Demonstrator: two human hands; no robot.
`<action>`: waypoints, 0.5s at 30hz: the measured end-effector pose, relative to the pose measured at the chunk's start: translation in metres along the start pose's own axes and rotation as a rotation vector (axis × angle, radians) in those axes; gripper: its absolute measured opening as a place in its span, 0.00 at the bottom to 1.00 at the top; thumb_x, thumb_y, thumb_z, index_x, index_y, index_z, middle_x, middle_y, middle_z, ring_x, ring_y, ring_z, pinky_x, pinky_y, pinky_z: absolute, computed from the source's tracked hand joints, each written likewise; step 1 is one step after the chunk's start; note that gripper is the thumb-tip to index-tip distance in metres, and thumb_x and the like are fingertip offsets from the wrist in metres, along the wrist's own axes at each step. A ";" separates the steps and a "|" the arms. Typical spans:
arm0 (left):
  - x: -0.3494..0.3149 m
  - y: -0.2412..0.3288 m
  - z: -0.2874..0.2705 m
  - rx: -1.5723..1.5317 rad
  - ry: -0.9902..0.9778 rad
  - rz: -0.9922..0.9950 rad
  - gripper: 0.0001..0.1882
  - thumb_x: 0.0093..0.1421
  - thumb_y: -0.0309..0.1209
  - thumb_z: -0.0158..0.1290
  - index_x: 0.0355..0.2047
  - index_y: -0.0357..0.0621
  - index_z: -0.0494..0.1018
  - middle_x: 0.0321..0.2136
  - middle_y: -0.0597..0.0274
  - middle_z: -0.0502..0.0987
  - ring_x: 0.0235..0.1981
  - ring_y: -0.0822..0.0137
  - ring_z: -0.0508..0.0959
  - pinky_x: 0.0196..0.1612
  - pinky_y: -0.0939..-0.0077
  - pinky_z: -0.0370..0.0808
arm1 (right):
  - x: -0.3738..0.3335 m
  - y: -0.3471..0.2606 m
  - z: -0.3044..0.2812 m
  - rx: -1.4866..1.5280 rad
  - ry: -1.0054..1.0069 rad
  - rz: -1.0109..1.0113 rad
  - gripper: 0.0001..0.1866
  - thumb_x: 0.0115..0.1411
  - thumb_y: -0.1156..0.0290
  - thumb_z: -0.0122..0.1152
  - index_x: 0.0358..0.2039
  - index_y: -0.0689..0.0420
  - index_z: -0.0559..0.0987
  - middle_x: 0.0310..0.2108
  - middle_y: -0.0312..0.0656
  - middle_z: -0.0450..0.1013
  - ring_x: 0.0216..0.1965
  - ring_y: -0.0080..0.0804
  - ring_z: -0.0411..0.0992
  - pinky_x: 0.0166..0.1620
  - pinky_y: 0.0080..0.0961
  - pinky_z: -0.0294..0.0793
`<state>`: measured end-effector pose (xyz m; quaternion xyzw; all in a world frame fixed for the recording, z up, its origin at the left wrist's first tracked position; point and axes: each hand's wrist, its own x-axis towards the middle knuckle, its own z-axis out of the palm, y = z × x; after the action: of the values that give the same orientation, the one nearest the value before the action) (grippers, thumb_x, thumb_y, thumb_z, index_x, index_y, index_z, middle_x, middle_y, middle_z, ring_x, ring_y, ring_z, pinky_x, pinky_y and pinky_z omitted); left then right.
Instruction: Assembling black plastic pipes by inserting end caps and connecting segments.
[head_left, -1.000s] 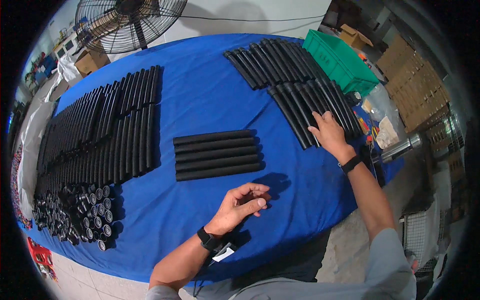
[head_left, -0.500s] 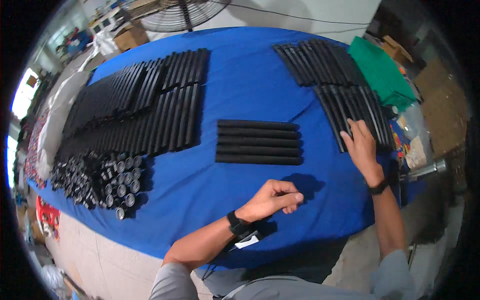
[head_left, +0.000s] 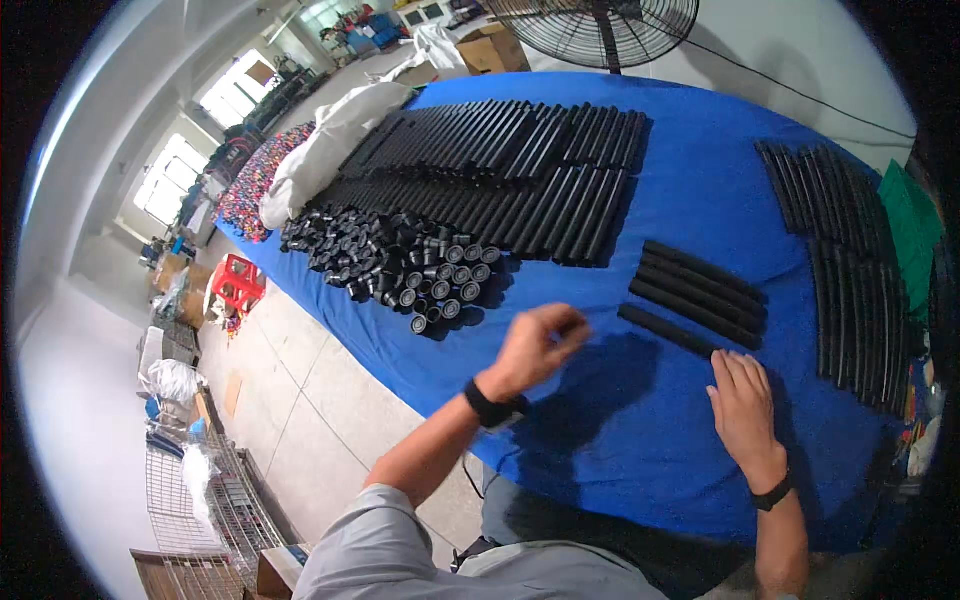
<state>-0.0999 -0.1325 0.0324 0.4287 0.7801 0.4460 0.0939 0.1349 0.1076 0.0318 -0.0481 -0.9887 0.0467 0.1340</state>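
My right hand (head_left: 742, 410) is over the near right end of a black tube (head_left: 665, 329), fingers closed on that end. This tube lies on the blue cloth, a little apart from a short row of matching black tubes (head_left: 700, 292). Raised over the cloth, my left hand (head_left: 540, 348) has its fingers curled toward the thumb. It is slightly blurred, and whether anything small is inside cannot be seen. Nearest to it is a heap of black round caps (head_left: 375, 262), several of them standing with their round ends toward me.
Many black tubes (head_left: 500, 190) lie in rows behind the caps. More black tubes (head_left: 840, 255) fill the right side beside a green sheet (head_left: 915, 235). White sacking (head_left: 330, 150) covers the far left edge. A red stool (head_left: 238, 283) stands on the floor; a large fan (head_left: 600, 25) is behind.
The view has swung left. My right hand has moved from the right-hand tubes to the short row, and its nearest tube now lies apart. My left hand has moved toward the caps.
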 end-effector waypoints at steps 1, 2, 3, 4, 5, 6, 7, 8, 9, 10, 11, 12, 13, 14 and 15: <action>0.001 -0.020 -0.019 0.178 0.091 0.029 0.08 0.56 0.31 0.59 0.33 0.38 0.77 0.29 0.52 0.79 0.29 0.56 0.79 0.33 0.67 0.75 | -0.002 0.000 -0.002 0.119 -0.024 0.011 0.25 0.57 0.72 0.61 0.54 0.67 0.70 0.50 0.51 0.68 0.53 0.47 0.65 0.58 0.43 0.64; 0.005 -0.037 -0.036 0.270 0.151 -0.063 0.10 0.54 0.31 0.60 0.34 0.39 0.77 0.29 0.51 0.78 0.31 0.53 0.79 0.35 0.64 0.76 | 0.000 -0.002 -0.003 0.123 -0.014 0.012 0.25 0.57 0.72 0.61 0.54 0.67 0.70 0.50 0.51 0.68 0.53 0.47 0.65 0.58 0.43 0.64; 0.010 -0.043 -0.056 0.409 0.232 -0.021 0.12 0.53 0.32 0.60 0.37 0.41 0.76 0.30 0.52 0.77 0.32 0.52 0.79 0.36 0.61 0.76 | 0.003 -0.006 -0.005 0.108 0.018 0.015 0.24 0.56 0.73 0.61 0.53 0.67 0.72 0.45 0.49 0.69 0.49 0.44 0.66 0.54 0.41 0.66; 0.014 -0.050 -0.073 0.552 0.275 -0.044 0.17 0.53 0.31 0.61 0.43 0.40 0.75 0.35 0.51 0.78 0.35 0.54 0.79 0.38 0.66 0.76 | 0.004 -0.009 -0.008 0.091 0.050 0.015 0.23 0.55 0.73 0.62 0.51 0.66 0.73 0.40 0.47 0.69 0.44 0.42 0.67 0.50 0.38 0.68; 0.019 -0.060 -0.085 0.676 0.315 -0.051 0.20 0.55 0.35 0.59 0.47 0.42 0.73 0.40 0.51 0.76 0.42 0.51 0.77 0.44 0.61 0.75 | 0.001 -0.009 -0.005 0.093 0.058 0.020 0.23 0.55 0.73 0.62 0.51 0.66 0.73 0.40 0.47 0.69 0.44 0.42 0.67 0.50 0.38 0.68; 0.026 -0.069 -0.091 0.755 0.281 -0.089 0.21 0.55 0.37 0.59 0.48 0.44 0.73 0.42 0.51 0.75 0.46 0.51 0.75 0.46 0.60 0.74 | 0.000 -0.006 0.005 0.149 0.011 0.030 0.22 0.54 0.73 0.62 0.50 0.64 0.75 0.38 0.46 0.69 0.42 0.42 0.67 0.48 0.37 0.68; 0.034 -0.071 -0.093 0.830 0.250 -0.120 0.21 0.56 0.38 0.58 0.48 0.45 0.73 0.43 0.51 0.73 0.49 0.51 0.72 0.48 0.59 0.73 | 0.000 -0.004 0.009 0.198 -0.031 0.041 0.21 0.54 0.73 0.63 0.49 0.63 0.76 0.37 0.45 0.69 0.41 0.42 0.67 0.46 0.36 0.69; 0.039 -0.073 -0.091 0.829 0.254 -0.109 0.21 0.56 0.38 0.58 0.48 0.45 0.73 0.43 0.51 0.73 0.49 0.51 0.72 0.48 0.59 0.73 | -0.001 -0.003 0.010 0.192 -0.022 0.046 0.21 0.54 0.73 0.63 0.49 0.63 0.76 0.37 0.45 0.69 0.41 0.42 0.67 0.46 0.36 0.69; 0.044 -0.074 -0.087 0.914 0.196 -0.135 0.21 0.54 0.36 0.58 0.48 0.45 0.73 0.42 0.52 0.73 0.49 0.51 0.72 0.47 0.58 0.74 | -0.002 -0.003 0.009 0.212 -0.004 0.045 0.20 0.53 0.73 0.63 0.48 0.62 0.77 0.36 0.44 0.69 0.40 0.42 0.67 0.45 0.36 0.69; 0.051 -0.077 -0.080 0.991 0.137 -0.154 0.21 0.53 0.34 0.57 0.48 0.45 0.73 0.42 0.53 0.73 0.49 0.50 0.72 0.46 0.58 0.75 | -0.003 0.000 0.008 0.224 0.014 0.051 0.19 0.53 0.72 0.63 0.47 0.61 0.78 0.35 0.43 0.68 0.39 0.41 0.67 0.45 0.36 0.69; 0.053 -0.084 -0.080 0.991 0.137 -0.143 0.21 0.53 0.34 0.57 0.48 0.45 0.73 0.42 0.53 0.73 0.49 0.50 0.72 0.46 0.58 0.75 | -0.003 -0.002 0.010 0.221 0.021 0.058 0.19 0.53 0.72 0.63 0.47 0.61 0.78 0.35 0.43 0.68 0.39 0.41 0.67 0.45 0.36 0.69; 0.052 -0.092 -0.083 1.014 0.132 -0.149 0.22 0.52 0.34 0.57 0.48 0.46 0.73 0.41 0.53 0.72 0.49 0.50 0.71 0.47 0.58 0.74 | -0.003 -0.003 0.012 0.222 0.036 0.053 0.19 0.53 0.72 0.64 0.46 0.61 0.78 0.35 0.43 0.69 0.39 0.41 0.67 0.45 0.36 0.69; 0.053 -0.097 -0.081 1.029 0.123 -0.148 0.23 0.51 0.33 0.58 0.49 0.47 0.73 0.41 0.53 0.72 0.49 0.51 0.70 0.48 0.58 0.73 | -0.004 -0.004 0.014 0.217 0.047 0.057 0.19 0.52 0.72 0.64 0.46 0.61 0.78 0.35 0.43 0.69 0.40 0.41 0.67 0.45 0.36 0.69; 0.051 -0.102 -0.080 1.025 0.200 -0.044 0.14 0.49 0.30 0.54 0.38 0.45 0.75 0.41 0.55 0.71 0.47 0.52 0.71 0.44 0.57 0.73 | -0.004 -0.005 0.014 0.194 0.044 0.054 0.19 0.52 0.72 0.64 0.45 0.60 0.78 0.35 0.43 0.69 0.40 0.41 0.68 0.45 0.36 0.69; 0.052 -0.106 -0.079 1.026 0.242 -0.018 0.13 0.49 0.30 0.54 0.37 0.45 0.74 0.41 0.55 0.71 0.46 0.52 0.70 0.44 0.57 0.72 | -0.004 -0.007 0.016 0.183 0.047 0.070 0.19 0.52 0.72 0.64 0.45 0.60 0.78 0.35 0.43 0.69 0.40 0.41 0.68 0.45 0.36 0.69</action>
<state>-0.2356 -0.1672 0.0090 0.3581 0.9071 0.0523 -0.2149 0.1340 0.0989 0.0159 -0.0712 -0.9746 0.1405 0.1592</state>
